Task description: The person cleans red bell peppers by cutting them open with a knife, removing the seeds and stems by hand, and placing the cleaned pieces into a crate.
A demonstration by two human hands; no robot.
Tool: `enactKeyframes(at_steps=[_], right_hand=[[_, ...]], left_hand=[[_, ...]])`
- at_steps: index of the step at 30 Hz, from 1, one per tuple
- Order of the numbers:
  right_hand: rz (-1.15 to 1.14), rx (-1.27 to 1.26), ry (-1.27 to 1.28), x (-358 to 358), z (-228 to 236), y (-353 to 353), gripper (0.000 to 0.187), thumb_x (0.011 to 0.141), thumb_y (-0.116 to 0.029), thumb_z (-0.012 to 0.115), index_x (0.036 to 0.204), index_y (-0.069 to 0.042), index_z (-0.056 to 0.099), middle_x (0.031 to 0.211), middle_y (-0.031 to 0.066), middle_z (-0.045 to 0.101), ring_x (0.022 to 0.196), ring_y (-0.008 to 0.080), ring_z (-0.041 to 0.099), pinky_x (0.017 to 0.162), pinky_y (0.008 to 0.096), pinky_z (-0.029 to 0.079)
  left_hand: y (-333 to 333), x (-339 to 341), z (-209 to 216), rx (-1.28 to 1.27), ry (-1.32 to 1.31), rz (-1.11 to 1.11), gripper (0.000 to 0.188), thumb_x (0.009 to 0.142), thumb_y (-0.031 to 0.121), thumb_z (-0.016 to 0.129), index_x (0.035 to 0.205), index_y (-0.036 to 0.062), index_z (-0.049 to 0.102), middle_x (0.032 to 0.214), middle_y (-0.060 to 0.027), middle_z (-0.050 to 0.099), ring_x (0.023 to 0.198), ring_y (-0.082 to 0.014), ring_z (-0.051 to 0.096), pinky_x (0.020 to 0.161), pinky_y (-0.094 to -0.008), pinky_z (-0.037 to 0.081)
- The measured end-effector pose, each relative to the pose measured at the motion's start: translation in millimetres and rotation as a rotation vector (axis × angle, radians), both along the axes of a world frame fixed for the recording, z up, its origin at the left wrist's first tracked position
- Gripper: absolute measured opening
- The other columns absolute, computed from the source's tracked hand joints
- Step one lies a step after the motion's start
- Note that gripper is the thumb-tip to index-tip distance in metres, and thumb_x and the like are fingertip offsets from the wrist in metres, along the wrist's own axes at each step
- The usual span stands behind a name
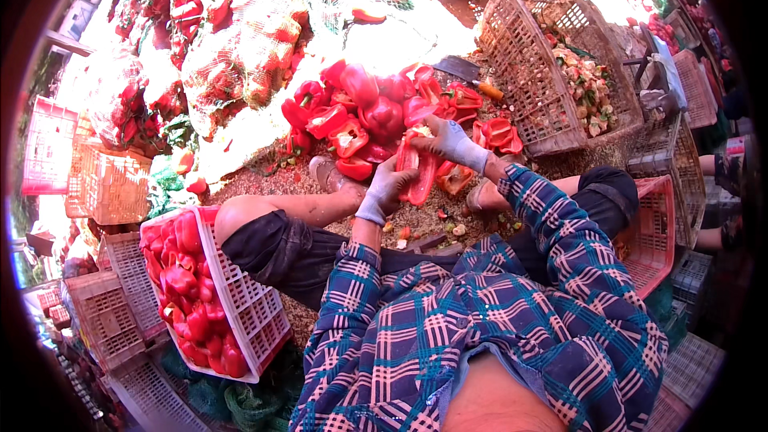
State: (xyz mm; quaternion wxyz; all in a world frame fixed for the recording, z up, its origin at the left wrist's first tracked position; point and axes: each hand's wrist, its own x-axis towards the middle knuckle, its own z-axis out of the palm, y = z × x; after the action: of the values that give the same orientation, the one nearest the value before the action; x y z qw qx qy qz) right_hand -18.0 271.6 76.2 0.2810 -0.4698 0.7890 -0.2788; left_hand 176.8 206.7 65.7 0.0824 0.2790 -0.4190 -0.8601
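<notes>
An opened red bell pepper is held between my two gloved hands, its pale inner side showing. My left hand grips its left edge, fingers closed round it. From the upper right, my right hand pinches its top. Just beyond lies a heap of red bell peppers, some whole and some cut open. Several opened halves rest right of my right hand. A broad dark blade lies behind the heap, and an orange handle-like piece is beside it.
A crate of red peppers stands at my left knee. At the far right, a tilted brown crate holds pepper scraps. Filled net sacks stand at the far left. A red crate is by my right knee. Seeds and scraps litter the ground.
</notes>
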Motion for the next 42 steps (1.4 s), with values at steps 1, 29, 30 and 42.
enactKeyframes(at_steps=[1, 29, 30, 42], right_hand=[[-0.067, 0.007, 0.002, -3, -1, -6, 0.062, 0.08, -0.055, 0.067, 0.107, 0.0, 0.055, 0.097, 0.0252, 0.066, 0.094, 0.04, 0.065, 0.078, 0.0468, 0.049], [0.032, -0.353, -0.917, 66, 101, -9, 0.03, 0.103, -0.034, 0.044, 0.109, -0.008, 0.057, 0.078, 0.0005, 0.059, 0.062, 0.0078, 0.055, 0.057, 0.0219, 0.045], [0.033, -0.362, -0.922, 73, 96, -16, 0.029, 0.103, -0.034, 0.045, 0.111, -0.009, 0.056, 0.078, 0.0009, 0.059, 0.063, 0.008, 0.055, 0.057, 0.022, 0.045], [0.094, -0.399, -0.778, 107, 105, -36, 0.035, 0.1, -0.03, 0.052, 0.12, -0.003, 0.058, 0.109, 0.0037, 0.061, 0.101, 0.0113, 0.056, 0.09, 0.0272, 0.044]], left_hand=[[-5, 0, 12, 0.008, -0.03, -0.004, 0.043, 0.083, 0.003, 0.068, 0.123, -0.001, 0.055, 0.11, -0.0076, 0.065, 0.095, -0.0174, 0.065, 0.085, -0.0312, 0.053], [-50, 445, 294, -1.905, -1.503, 1.408, 0.036, 0.086, 0.017, 0.063, 0.119, 0.0036, 0.061, 0.108, -0.0196, 0.065, 0.097, -0.0346, 0.064, 0.083, -0.0421, 0.051], [-43, 479, 286, -1.974, -1.625, 1.352, 0.037, 0.086, 0.016, 0.062, 0.121, 0.0042, 0.061, 0.108, -0.0191, 0.064, 0.097, -0.0353, 0.063, 0.083, -0.0429, 0.051], [-95, 552, 123, -1.353, -2.158, 0.247, 0.056, 0.088, 0.044, 0.056, 0.134, 0.0129, 0.051, 0.133, -0.0183, 0.051, 0.109, -0.0379, 0.06, 0.09, -0.0476, 0.05]])
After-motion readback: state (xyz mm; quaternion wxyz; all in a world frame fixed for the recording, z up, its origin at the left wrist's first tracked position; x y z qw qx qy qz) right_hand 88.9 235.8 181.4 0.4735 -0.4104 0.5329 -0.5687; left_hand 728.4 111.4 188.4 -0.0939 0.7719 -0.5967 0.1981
